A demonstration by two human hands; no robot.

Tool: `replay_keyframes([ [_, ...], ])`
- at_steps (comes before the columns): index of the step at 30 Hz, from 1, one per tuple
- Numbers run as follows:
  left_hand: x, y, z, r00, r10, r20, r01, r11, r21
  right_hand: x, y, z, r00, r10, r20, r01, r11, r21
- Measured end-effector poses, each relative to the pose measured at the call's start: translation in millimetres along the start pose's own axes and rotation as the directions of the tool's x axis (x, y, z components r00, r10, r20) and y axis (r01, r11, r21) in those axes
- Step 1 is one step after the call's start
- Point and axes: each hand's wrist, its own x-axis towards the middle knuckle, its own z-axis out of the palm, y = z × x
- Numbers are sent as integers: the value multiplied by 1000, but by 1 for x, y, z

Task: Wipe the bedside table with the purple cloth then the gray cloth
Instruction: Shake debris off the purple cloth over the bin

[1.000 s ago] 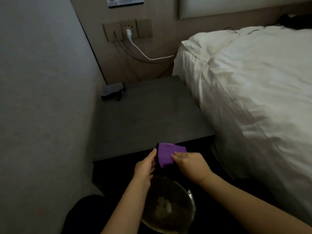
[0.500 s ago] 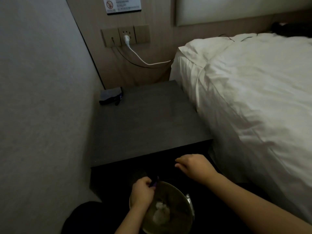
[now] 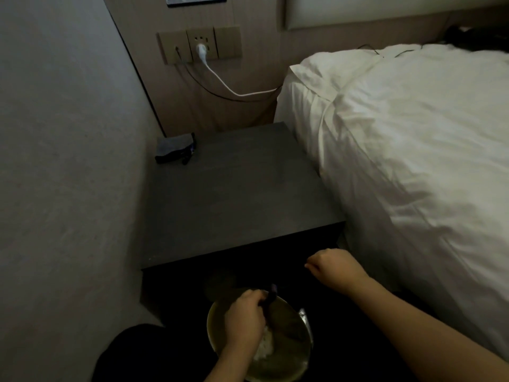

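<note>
The dark bedside table (image 3: 237,194) stands between the wall and the bed. A folded gray cloth (image 3: 176,148) lies on its far left corner. Below the table's front edge sits a metal bowl (image 3: 300,357). My left hand (image 3: 245,318) is inside the bowl, closed around the purple cloth (image 3: 271,295), of which only a dark tip shows above my fingers. My right hand (image 3: 334,268) hovers in front of the table's front edge, fingers loosely curled, holding nothing.
A white duvet-covered bed (image 3: 407,161) presses against the table's right side. The wall (image 3: 68,161) closes the left. A socket panel (image 3: 199,45) with a white cable (image 3: 234,89) hangs above the table's back edge. My dark-clothed knee (image 3: 132,354) is at the bottom left.
My left hand took the purple cloth down from the table's front edge into the bowl. My right hand let go of it and stayed near the edge.
</note>
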Motion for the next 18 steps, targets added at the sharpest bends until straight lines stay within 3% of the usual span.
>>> replay_keyframes([
  [7, 4, 1, 0, 1000, 14, -27, -13, 999, 39, 3, 15, -1, 998, 61, 19, -61, 998, -35],
  [18, 6, 5, -7, 998, -20, -67, 21, 1000, 20, 7, -3, 2, 999, 8, 54, -7, 1000, -13],
])
